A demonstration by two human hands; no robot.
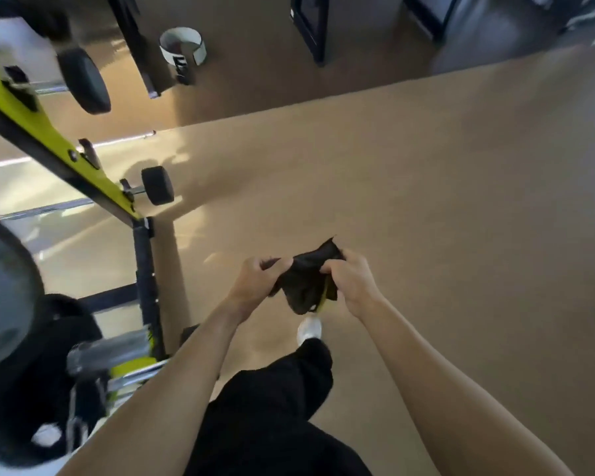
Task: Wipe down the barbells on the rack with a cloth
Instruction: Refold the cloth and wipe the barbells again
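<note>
We hold the cloth (304, 281) bunched between both hands above the floor (426, 201): dark fabric, crumpled, with a yellow edge low down. Left hand (256, 280) and right hand (349, 281) each pinch it, grip curled tight. The rack (49, 139) (yellow-and-black) stands left; its barbells (157, 185) are blurred and partly cut off

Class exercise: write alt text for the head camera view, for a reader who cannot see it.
Both hands, left hand and right hand, grip a dark cloth with a yellow edge above a tan floor. To the left stands a yellow and black rack holding barbells, none touched by the cloth.
</note>
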